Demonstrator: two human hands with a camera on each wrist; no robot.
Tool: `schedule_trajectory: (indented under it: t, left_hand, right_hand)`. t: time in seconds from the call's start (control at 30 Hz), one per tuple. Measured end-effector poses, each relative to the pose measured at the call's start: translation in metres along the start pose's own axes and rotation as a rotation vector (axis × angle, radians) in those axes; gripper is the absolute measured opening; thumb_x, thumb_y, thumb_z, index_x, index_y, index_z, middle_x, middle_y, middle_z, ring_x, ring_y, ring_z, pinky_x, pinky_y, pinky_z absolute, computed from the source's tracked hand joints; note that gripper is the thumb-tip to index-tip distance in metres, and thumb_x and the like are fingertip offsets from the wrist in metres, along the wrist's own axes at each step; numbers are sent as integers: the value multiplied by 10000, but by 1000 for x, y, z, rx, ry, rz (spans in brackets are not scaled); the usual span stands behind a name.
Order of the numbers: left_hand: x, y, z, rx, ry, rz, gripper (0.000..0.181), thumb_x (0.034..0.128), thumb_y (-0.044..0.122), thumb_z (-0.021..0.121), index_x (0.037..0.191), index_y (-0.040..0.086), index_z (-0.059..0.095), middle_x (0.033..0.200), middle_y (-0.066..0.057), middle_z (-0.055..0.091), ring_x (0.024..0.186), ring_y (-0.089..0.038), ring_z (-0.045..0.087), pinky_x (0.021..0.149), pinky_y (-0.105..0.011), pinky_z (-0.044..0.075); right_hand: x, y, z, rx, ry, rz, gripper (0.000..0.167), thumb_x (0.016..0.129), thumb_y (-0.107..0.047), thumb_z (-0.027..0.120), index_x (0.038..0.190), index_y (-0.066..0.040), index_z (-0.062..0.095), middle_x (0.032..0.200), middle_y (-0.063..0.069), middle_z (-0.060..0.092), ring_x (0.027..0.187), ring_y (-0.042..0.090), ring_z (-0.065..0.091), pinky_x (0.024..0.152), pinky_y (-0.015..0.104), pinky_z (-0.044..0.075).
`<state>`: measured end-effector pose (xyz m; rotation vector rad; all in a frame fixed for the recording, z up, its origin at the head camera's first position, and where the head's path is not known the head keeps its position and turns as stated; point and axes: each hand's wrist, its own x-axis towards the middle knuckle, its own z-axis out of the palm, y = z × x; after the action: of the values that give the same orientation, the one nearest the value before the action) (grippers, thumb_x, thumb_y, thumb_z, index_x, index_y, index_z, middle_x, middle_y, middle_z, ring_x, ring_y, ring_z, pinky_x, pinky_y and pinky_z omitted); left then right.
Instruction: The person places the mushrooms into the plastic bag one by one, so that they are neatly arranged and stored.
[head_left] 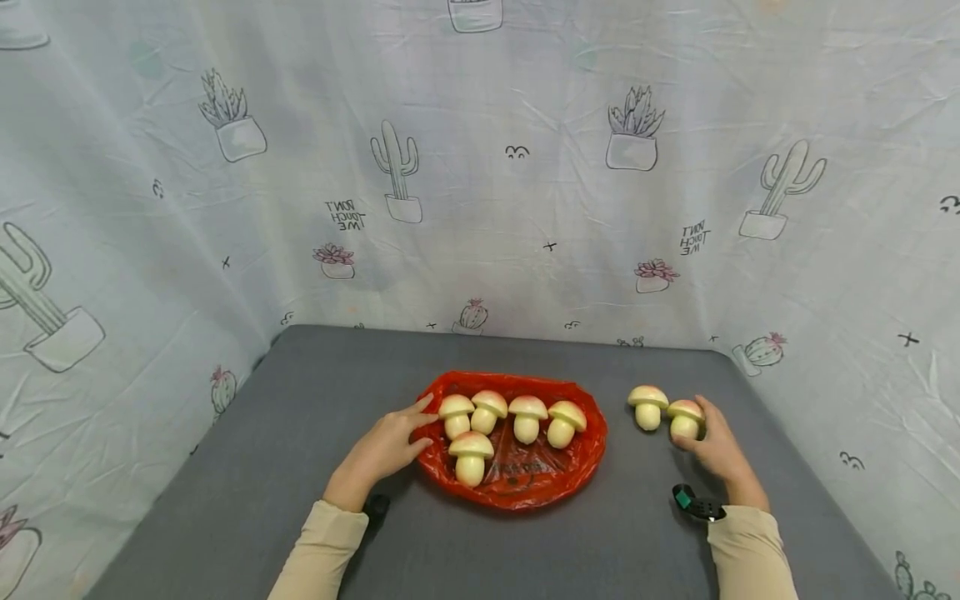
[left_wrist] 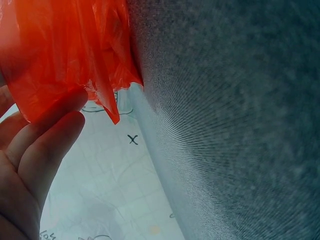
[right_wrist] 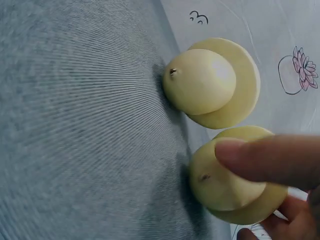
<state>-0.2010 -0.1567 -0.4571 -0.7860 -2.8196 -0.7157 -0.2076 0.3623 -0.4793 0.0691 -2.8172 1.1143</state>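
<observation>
An opened red plastic bag point(head_left: 517, 502) lies on the grey table with several toy mushrooms point(head_left: 527, 417) inside, pale yellow with pink-tinged caps. My left hand point(head_left: 390, 442) touches its left rim, thumb and fingers spread; in the left wrist view the fingers point(left_wrist: 50, 150) lie loosely extended against the red film point(left_wrist: 55, 55). To the right of the bag, my right hand point(head_left: 716, 442) grips another toy mushroom point(head_left: 684, 425), thumb across the stem and fingers behind the cap. That mushroom point(right_wrist: 220, 185) appears upright at table level. Close beside it stands another mushroom point(right_wrist: 205, 80), untouched.
The grey table point(head_left: 360, 358) extends around the bag, bounded at the back and sides by a white curtain point(head_left: 480, 183) printed with cacti. A dark band with a green patch point(head_left: 684, 498) sits at the right wrist.
</observation>
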Motion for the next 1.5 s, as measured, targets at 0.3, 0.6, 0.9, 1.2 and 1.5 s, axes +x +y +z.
schedule_trajectory:
  t: [0.3, 0.6, 0.9, 1.2, 1.5]
  left_hand:
    - [0, 0, 0, -20, 5, -30, 394, 827, 110, 726, 1208, 37, 659, 1429, -159, 463, 1111, -310, 608, 858, -386, 524]
    - [1, 0, 0, -13, 1, -22, 394, 833, 112, 720, 1213, 30, 654, 1425, -162, 466, 1154, -320, 583, 877, -393, 519]
    - [1, 1, 2, -8, 14, -23, 383, 825, 93, 724, 1196, 23, 663, 1422, -164, 471, 1146, -329, 588, 882, -402, 515]
    - [0, 0, 1, 6, 29, -16, 372, 827, 110, 726, 1187, 32, 670, 1420, -156, 476, 1178, -324, 568, 917, -418, 495]
    - [-1, 2, 0, 4, -3, -23, 389, 840, 139, 717, 1211, 38, 657, 1436, -157, 456, 1196, -325, 554, 917, -417, 496]
  right_hand:
    - [-4, 4, 6, -25, 95, 65, 843, 861, -135, 675, 1460, 121, 139, 1386, 428, 246, 1235, 557, 302, 973, 625, 294]
    - [-19, -13, 5, 55, 108, 71, 900, 874, -248, 694, 1503, 37, 117, 1449, 369, 241, 1273, 533, 332, 1009, 566, 349]
    - [-26, -64, 6, 59, 149, -146, 837, 833, -210, 740, 1489, -18, 256, 1412, 263, 378, 1255, 260, 430, 905, 10, 356]
    - [-19, -106, 37, 152, 55, -307, 788, 817, -190, 754, 1475, -89, 331, 1377, 157, 456, 1192, 19, 460, 947, 174, 453]
    - [-20, -139, 83, 128, -87, -466, 755, 807, -257, 763, 1447, -114, 390, 1402, 94, 477, 1228, 266, 512, 935, 454, 484]
